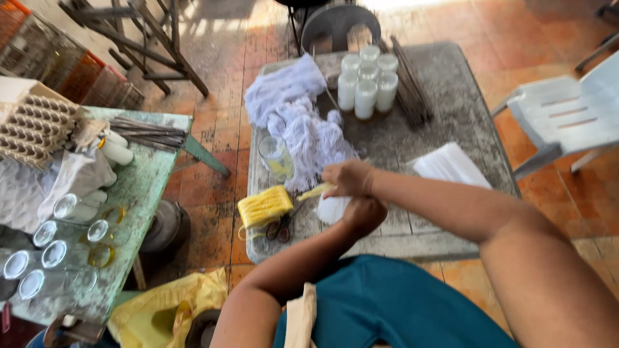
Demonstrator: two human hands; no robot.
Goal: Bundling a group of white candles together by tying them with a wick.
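Near the table's [451,103] front edge, the left hand [365,214] closes its grip around a white candle-like cylinder [332,209], and the right hand [348,178] pinches yellow string [314,191] over it. Tying looks underway; next the string needs drawing tight, with scissors [281,229] just beside.

Small home craft workshop: worn grey bench [451,96] on terracotta floor tiles [213,187], white candles [367,80] batched on it, egg trays [35,125] left of it.
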